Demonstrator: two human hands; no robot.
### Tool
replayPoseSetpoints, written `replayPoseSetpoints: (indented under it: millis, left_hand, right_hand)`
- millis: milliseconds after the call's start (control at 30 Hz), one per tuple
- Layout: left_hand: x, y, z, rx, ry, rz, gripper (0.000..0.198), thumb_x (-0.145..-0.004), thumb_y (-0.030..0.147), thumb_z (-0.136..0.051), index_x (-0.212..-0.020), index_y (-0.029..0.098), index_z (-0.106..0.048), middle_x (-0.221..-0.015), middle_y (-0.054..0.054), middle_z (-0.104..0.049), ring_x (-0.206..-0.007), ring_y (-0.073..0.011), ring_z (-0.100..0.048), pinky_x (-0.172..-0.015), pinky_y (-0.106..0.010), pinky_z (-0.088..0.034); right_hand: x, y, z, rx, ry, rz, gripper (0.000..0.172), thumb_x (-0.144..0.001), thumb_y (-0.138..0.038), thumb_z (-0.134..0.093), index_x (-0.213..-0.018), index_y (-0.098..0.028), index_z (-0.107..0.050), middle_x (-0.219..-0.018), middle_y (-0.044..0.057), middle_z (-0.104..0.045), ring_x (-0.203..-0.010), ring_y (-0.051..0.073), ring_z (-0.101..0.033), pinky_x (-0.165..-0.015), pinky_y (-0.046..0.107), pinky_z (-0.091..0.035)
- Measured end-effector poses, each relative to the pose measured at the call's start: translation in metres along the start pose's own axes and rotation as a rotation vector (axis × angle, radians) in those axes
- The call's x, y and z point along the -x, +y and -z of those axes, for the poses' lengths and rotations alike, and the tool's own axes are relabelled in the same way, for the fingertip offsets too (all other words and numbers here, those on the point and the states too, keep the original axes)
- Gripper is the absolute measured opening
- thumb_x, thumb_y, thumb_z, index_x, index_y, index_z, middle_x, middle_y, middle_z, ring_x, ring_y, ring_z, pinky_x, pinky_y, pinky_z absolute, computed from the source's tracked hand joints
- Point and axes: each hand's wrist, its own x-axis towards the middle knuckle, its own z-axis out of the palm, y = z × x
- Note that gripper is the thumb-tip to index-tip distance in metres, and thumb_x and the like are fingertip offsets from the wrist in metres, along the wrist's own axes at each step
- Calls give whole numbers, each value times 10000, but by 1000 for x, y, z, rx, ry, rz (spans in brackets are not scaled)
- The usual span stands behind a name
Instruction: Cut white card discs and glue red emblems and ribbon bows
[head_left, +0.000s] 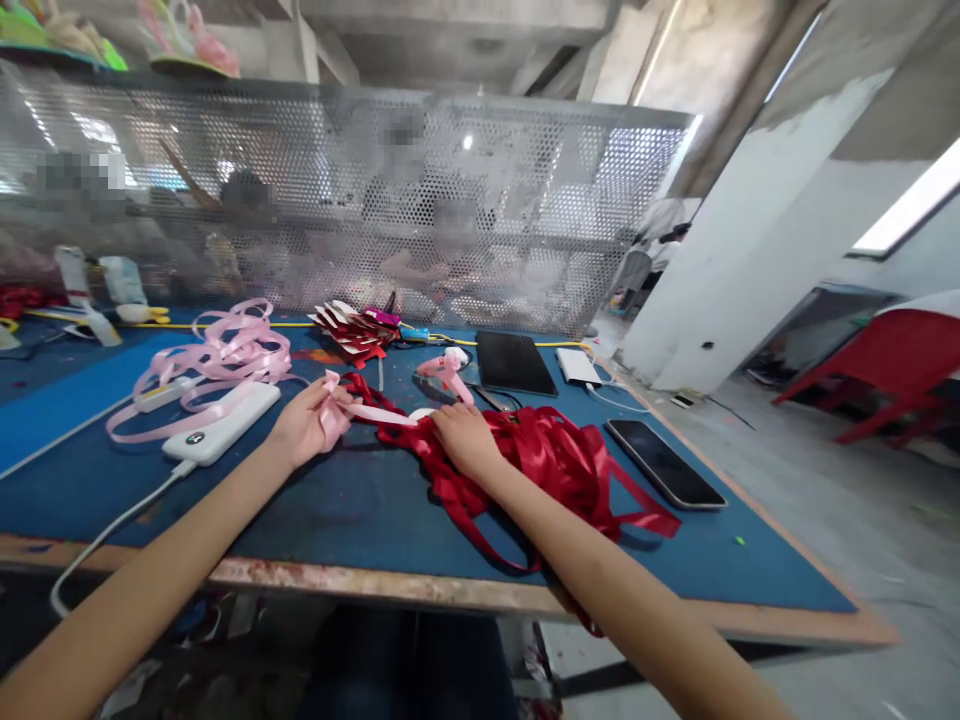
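Note:
My left hand (309, 422) pinches a folded length of pink satin ribbon (334, 420) above the blue table mat. A narrow strip of that ribbon stretches across to my right hand (466, 438), whose curled fingers grip near its far end; the fingertips are partly hidden. Beneath and beside the right hand lies a loose heap of dark red satin ribbon (555, 455). Just beyond the right fingers rests a pink glue gun (448, 374). A small white round piece, partly covered, shows beside those fingers. More pink ribbon (244, 345) lies tangled to the left.
A white power bank (223, 422) with a cable sits left of my left hand. Several red-and-white folded pieces (351, 332), a black tablet (516, 362), a white box (577, 366) and a phone (666, 463) lie around. A perforated metal screen (337, 200) closes the back; people sit behind it.

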Motion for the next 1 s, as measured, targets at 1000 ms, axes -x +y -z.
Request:
replayPoseSetpoints:
  millis: [1000]
  left_hand:
    - [25, 30, 40, -1013, 107, -369, 255, -643, 189, -575, -894, 226, -552, -628, 39, -495, -531, -128, -461, -554, -251, -376]
  right_hand:
    - [28, -41, 4, 70, 422, 819, 135, -864, -194, -451, -849, -199, -585, -916, 23, -595, -888, 166, -496, -834, 303, -388]
